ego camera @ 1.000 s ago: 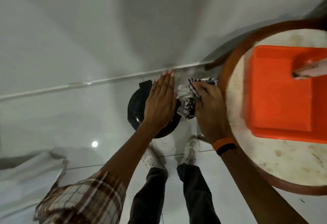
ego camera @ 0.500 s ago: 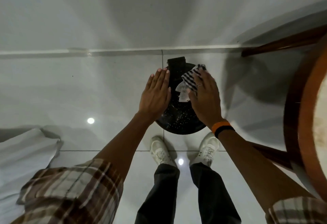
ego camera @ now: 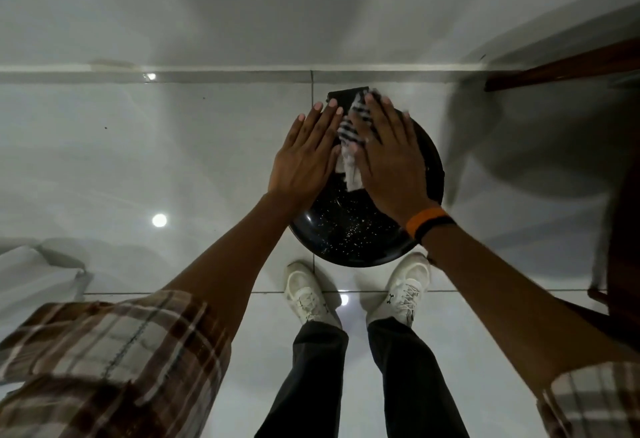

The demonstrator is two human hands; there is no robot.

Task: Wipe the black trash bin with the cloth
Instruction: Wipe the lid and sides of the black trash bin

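Seen from above, the black trash bin (ego camera: 349, 229) stands on the pale tiled floor (ego camera: 173, 146), close to the wall, directly ahead of the person's two white shoes (ego camera: 306, 294). Only its round, glossy top shows, flecked with pale specks toward the near edge; the sides of the bin are hidden beneath that top, and a dark square tab at the far edge is partly covered by fingertips.

Both hands lie flat over the far half of the lid. The left hand (ego camera: 304, 157) is spread palm down, fingers straight and together, covering the lid's left rim. The right hand (ego camera: 389, 160) is likewise flattened, pressing the cloth (ego camera: 349, 146) against the lid rather than pinching it — the fingers are extended, not curled. The cloth is striped dark and light, and most of it is hidden under the right palm; only a crumpled strip shows in the gap between the two hands, blurred so its pattern is hard to read.

An orange and black wristband (ego camera: 427, 223) circles the right wrist. Plaid sleeves (ego camera: 114, 354) are pushed up both forearms, cut off by the lower frame edge. At the right, dark wooden furniture (ego camera: 568, 67) is cropped and smeared — what it is cannot be told. A pale fabric shape (ego camera: 34, 275) at the left edge is also cut off.
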